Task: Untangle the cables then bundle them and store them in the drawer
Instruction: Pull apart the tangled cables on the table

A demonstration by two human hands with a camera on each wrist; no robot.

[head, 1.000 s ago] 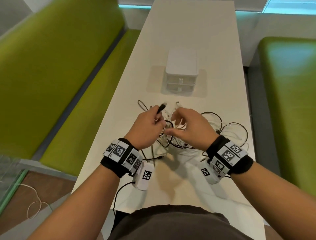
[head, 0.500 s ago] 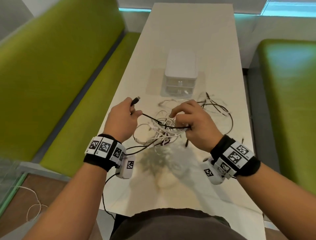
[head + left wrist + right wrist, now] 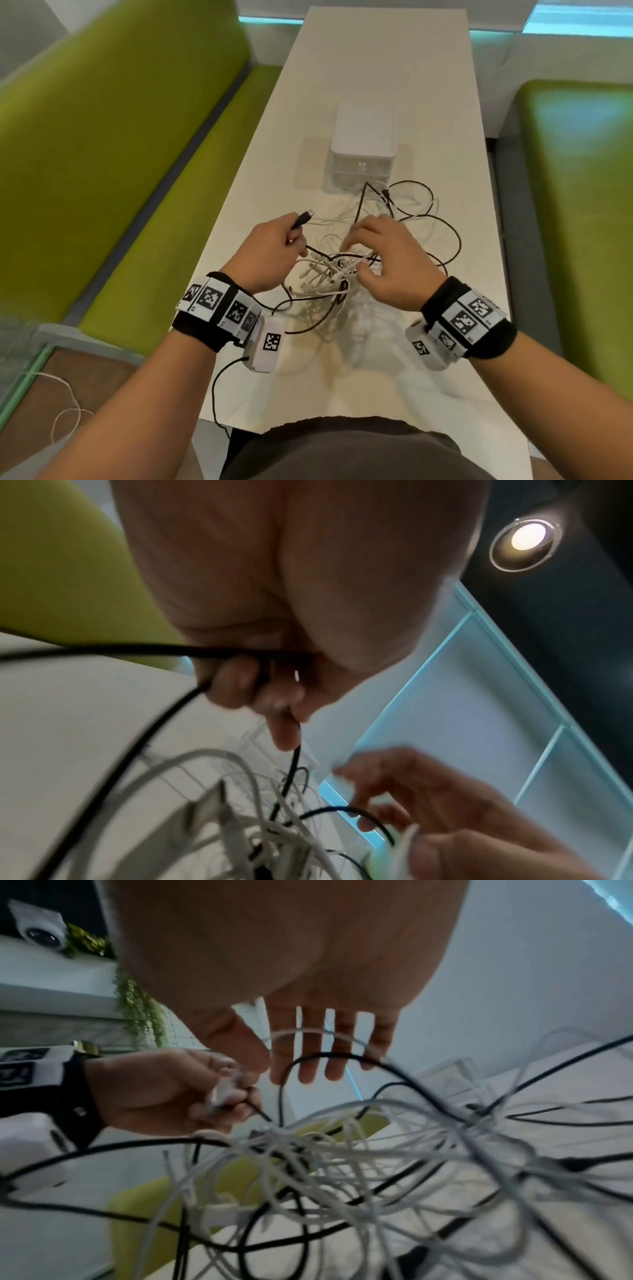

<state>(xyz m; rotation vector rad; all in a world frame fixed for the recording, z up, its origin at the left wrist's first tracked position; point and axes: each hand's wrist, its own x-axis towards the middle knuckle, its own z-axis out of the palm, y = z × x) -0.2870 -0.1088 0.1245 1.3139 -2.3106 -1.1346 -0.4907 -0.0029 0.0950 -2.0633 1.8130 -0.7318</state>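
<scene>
Head view: holds the black cable (image 3: 303, 219) near its plug in the curled left hand (image 3: 270, 253), plug end poking out past the knuckles. Spreads the right hand (image 3: 387, 263) over the tangle (image 3: 329, 274), fingers fairly wide and dipping in among the white strands. Half a second ago had the hands drawn well apart with a black strand stretched taut between them; now has them close again and that stretch gone slack. Probably means one pull tried, knot not freed, and a new spot being picked. Keeps the tangle between and just under both hands on the table (image 3: 376, 68), with outer black loops now reaching right up to the front of the drawer unit (image 3: 363, 147). Nothing bundled yet, drawers seemingly shut

Left wrist view: wraps fingers and thumb of the left hand (image 3: 274, 615) round the black cable (image 3: 294, 756), which drops straight from the grip into the tangle (image 3: 257, 818) just below. Shows the right hand (image 3: 445, 804) blurred at lower right, beside the same knot

Right wrist view: shows the right hand (image 3: 291, 961) with fingers (image 3: 308, 1056) straight and parted, gripping nothing; cannot tell whether the black loop crossing the fingertips touches them. Shows the left hand (image 3: 161, 1091) opposite, pinched shut, and the tangle (image 3: 342, 1164) directly beneath
</scene>
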